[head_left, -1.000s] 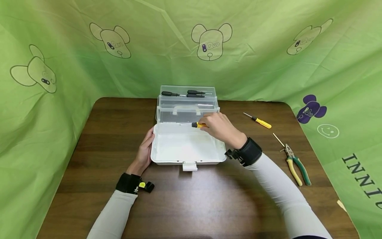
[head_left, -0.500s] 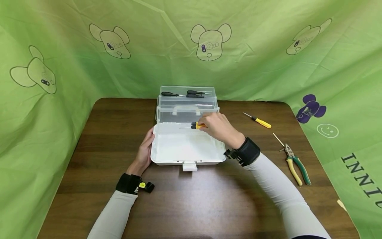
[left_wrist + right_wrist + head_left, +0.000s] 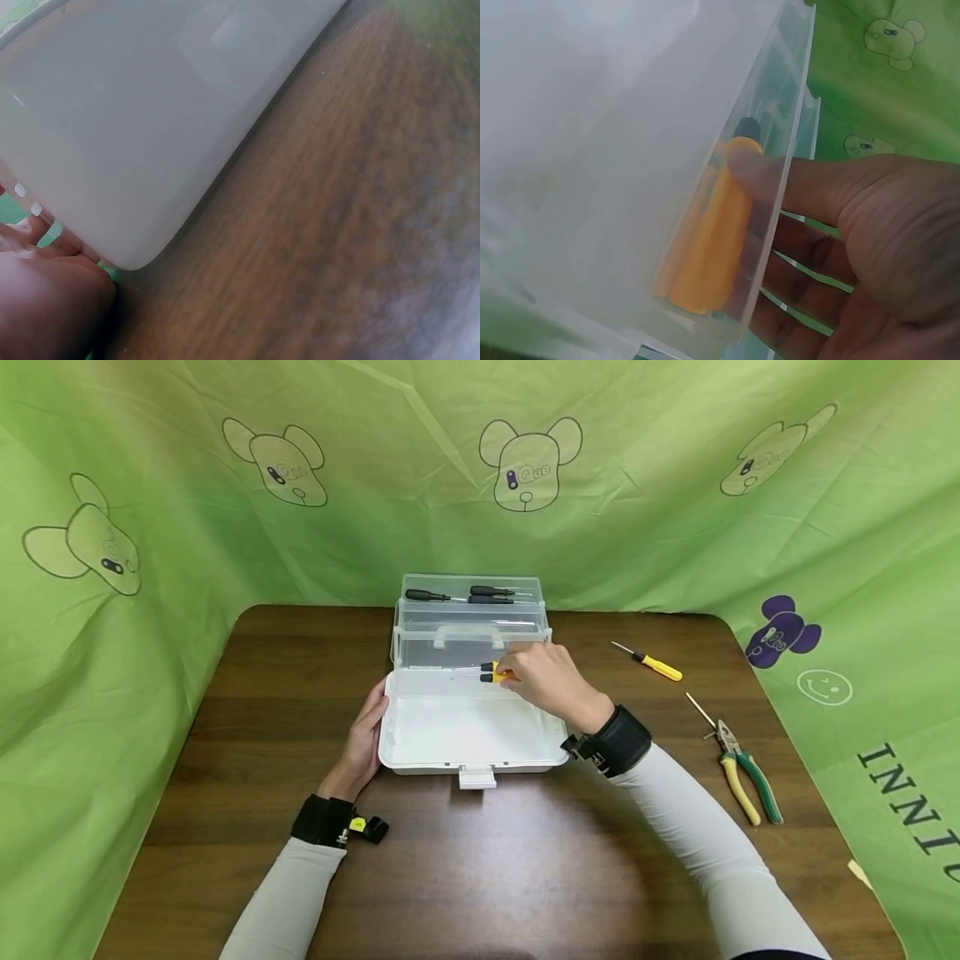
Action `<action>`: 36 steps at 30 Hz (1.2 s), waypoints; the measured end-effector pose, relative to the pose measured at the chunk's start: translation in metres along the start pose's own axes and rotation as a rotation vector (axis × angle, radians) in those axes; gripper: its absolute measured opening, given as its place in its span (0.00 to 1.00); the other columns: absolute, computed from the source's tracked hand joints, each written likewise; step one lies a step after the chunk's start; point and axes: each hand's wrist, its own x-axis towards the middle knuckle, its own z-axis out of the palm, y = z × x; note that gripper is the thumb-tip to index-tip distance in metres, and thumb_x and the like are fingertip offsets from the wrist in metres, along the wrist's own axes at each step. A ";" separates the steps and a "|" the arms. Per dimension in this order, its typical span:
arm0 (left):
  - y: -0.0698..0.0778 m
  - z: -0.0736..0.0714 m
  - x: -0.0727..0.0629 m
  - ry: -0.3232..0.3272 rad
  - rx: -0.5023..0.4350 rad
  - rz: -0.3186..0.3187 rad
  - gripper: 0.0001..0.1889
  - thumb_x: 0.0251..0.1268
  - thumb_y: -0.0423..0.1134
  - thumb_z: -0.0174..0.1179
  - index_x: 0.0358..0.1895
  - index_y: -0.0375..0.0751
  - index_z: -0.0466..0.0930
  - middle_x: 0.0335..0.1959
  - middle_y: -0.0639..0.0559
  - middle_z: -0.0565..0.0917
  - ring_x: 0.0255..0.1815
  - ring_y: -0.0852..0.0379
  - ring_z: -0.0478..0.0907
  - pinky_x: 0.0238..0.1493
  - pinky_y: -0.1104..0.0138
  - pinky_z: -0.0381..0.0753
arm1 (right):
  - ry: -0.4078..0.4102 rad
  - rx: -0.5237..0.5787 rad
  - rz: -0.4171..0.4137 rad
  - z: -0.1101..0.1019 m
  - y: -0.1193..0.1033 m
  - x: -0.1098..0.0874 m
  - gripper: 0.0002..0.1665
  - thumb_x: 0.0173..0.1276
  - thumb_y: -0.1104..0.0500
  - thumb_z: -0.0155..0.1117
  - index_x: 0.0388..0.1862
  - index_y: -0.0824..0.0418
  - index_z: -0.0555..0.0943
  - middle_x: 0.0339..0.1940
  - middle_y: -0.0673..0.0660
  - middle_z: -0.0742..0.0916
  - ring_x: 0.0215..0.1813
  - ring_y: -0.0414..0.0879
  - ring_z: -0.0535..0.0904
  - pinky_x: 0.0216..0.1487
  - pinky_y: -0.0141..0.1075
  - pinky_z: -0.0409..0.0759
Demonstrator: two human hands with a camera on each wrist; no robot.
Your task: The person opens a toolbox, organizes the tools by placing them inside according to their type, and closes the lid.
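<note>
Plainly, the right hand [image 3: 555,682] is closest to the work: its fingers pinch the handle of a yellow-handled screwdriver [image 3: 714,244], inside a clear tray [image 3: 784,71] at the far side of the white toolbox [image 3: 429,769]. A matching screwdriver [image 3: 669,276] lies just beside it. Both shafts reach out to the left of the fingers, tips pointing left, long axes running left to right along the box's far edge. The left hand [image 3: 362,746] grips the box's left rim. On the desk [image 3: 262,735], to the right, a loose screwdriver [image 3: 662,670] points left and far.
</note>
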 end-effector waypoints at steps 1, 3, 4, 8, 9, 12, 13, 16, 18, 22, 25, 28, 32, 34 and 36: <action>0.000 0.000 0.000 0.000 0.000 0.002 0.30 0.90 0.40 0.31 0.87 0.41 0.43 0.85 0.44 0.52 0.84 0.54 0.48 0.76 0.67 0.56 | -0.003 -0.005 0.003 -0.001 0.000 0.000 0.07 0.67 0.59 0.80 0.43 0.54 0.93 0.41 0.51 0.91 0.32 0.46 0.85 0.26 0.40 0.78; 0.001 0.000 0.000 0.000 0.003 0.002 0.30 0.90 0.40 0.31 0.87 0.41 0.43 0.85 0.44 0.52 0.84 0.54 0.48 0.76 0.66 0.55 | -0.006 -0.012 0.005 -0.004 0.000 0.000 0.08 0.66 0.58 0.80 0.44 0.55 0.93 0.42 0.52 0.91 0.31 0.47 0.85 0.25 0.40 0.78; 0.001 0.000 0.001 0.001 0.004 0.001 0.29 0.90 0.40 0.30 0.87 0.41 0.43 0.85 0.44 0.52 0.84 0.53 0.48 0.77 0.66 0.54 | -0.006 -0.014 0.005 -0.005 -0.001 0.000 0.09 0.65 0.58 0.81 0.44 0.55 0.93 0.42 0.52 0.91 0.31 0.47 0.85 0.25 0.41 0.79; 0.002 -0.001 0.000 0.009 0.009 -0.001 0.29 0.90 0.40 0.30 0.87 0.41 0.43 0.85 0.45 0.52 0.84 0.54 0.47 0.78 0.64 0.52 | -0.006 -0.010 0.005 -0.009 -0.001 0.001 0.11 0.64 0.58 0.82 0.45 0.56 0.92 0.42 0.52 0.91 0.31 0.48 0.85 0.24 0.42 0.78; 0.002 -0.001 0.000 0.009 0.008 -0.001 0.29 0.90 0.40 0.30 0.87 0.41 0.43 0.85 0.45 0.52 0.84 0.54 0.47 0.79 0.63 0.52 | -0.006 -0.006 0.007 -0.009 -0.001 0.001 0.11 0.64 0.58 0.82 0.45 0.56 0.92 0.43 0.52 0.91 0.31 0.48 0.85 0.24 0.42 0.78; 0.002 -0.001 0.000 0.009 0.007 -0.004 0.29 0.90 0.40 0.30 0.87 0.42 0.43 0.86 0.46 0.52 0.85 0.55 0.47 0.80 0.62 0.50 | -0.007 0.002 0.012 -0.010 -0.001 0.001 0.11 0.64 0.58 0.81 0.45 0.56 0.92 0.43 0.52 0.92 0.31 0.48 0.84 0.23 0.41 0.77; 0.002 -0.001 0.000 0.009 0.006 -0.004 0.29 0.90 0.40 0.30 0.87 0.42 0.43 0.86 0.46 0.52 0.85 0.55 0.47 0.80 0.63 0.50 | -0.007 0.002 0.015 -0.010 -0.001 0.001 0.11 0.64 0.58 0.81 0.45 0.56 0.92 0.43 0.51 0.92 0.31 0.47 0.84 0.23 0.41 0.77; 0.001 -0.001 0.000 0.009 0.003 -0.006 0.29 0.90 0.40 0.31 0.87 0.42 0.43 0.85 0.46 0.52 0.84 0.55 0.48 0.79 0.63 0.52 | -0.011 0.002 0.019 -0.010 -0.001 0.000 0.11 0.65 0.58 0.81 0.46 0.56 0.92 0.44 0.51 0.92 0.31 0.47 0.84 0.23 0.41 0.76; 0.000 -0.002 0.000 0.007 0.002 -0.007 0.29 0.90 0.40 0.31 0.87 0.42 0.44 0.85 0.46 0.53 0.84 0.54 0.48 0.78 0.64 0.52 | -0.013 -0.002 0.024 -0.012 -0.001 0.000 0.12 0.65 0.57 0.81 0.47 0.56 0.92 0.44 0.52 0.92 0.30 0.47 0.84 0.23 0.40 0.76; 0.000 -0.002 0.000 0.004 0.006 -0.001 0.29 0.90 0.40 0.31 0.87 0.41 0.43 0.85 0.44 0.52 0.84 0.53 0.48 0.79 0.61 0.51 | -0.008 0.000 0.038 -0.015 0.000 -0.001 0.13 0.65 0.57 0.81 0.48 0.57 0.92 0.45 0.53 0.92 0.29 0.47 0.84 0.23 0.40 0.75; 0.000 -0.002 0.000 0.003 0.009 0.003 0.30 0.90 0.41 0.31 0.87 0.41 0.43 0.85 0.45 0.52 0.84 0.54 0.47 0.80 0.61 0.49 | -0.005 0.008 0.052 -0.017 0.001 -0.003 0.14 0.65 0.56 0.81 0.48 0.57 0.92 0.44 0.53 0.92 0.29 0.47 0.84 0.23 0.39 0.75; 0.000 -0.001 0.001 0.003 0.007 0.003 0.30 0.90 0.41 0.31 0.87 0.41 0.43 0.85 0.45 0.52 0.84 0.54 0.47 0.79 0.62 0.50 | -0.002 0.011 0.064 -0.019 0.003 -0.005 0.14 0.65 0.55 0.81 0.48 0.57 0.92 0.43 0.53 0.92 0.30 0.48 0.85 0.23 0.39 0.76; 0.000 -0.001 0.001 0.003 0.008 0.004 0.30 0.90 0.42 0.32 0.87 0.40 0.43 0.85 0.44 0.52 0.83 0.55 0.48 0.77 0.66 0.54 | 0.001 0.003 0.079 -0.021 0.007 -0.010 0.14 0.65 0.54 0.81 0.49 0.57 0.92 0.42 0.53 0.92 0.31 0.48 0.85 0.23 0.40 0.75; 0.000 -0.001 0.001 0.002 0.009 0.002 0.30 0.90 0.42 0.32 0.87 0.40 0.43 0.85 0.44 0.52 0.83 0.55 0.49 0.76 0.67 0.55 | -0.001 -0.001 0.087 -0.021 0.011 -0.012 0.14 0.66 0.54 0.81 0.49 0.57 0.92 0.42 0.53 0.92 0.31 0.48 0.84 0.22 0.40 0.74; 0.000 -0.001 0.001 0.000 0.010 0.000 0.30 0.90 0.42 0.32 0.87 0.40 0.43 0.85 0.44 0.52 0.83 0.54 0.49 0.75 0.68 0.56 | 0.002 0.000 0.095 -0.023 0.015 -0.015 0.14 0.66 0.54 0.80 0.49 0.57 0.92 0.41 0.53 0.92 0.30 0.48 0.83 0.22 0.40 0.72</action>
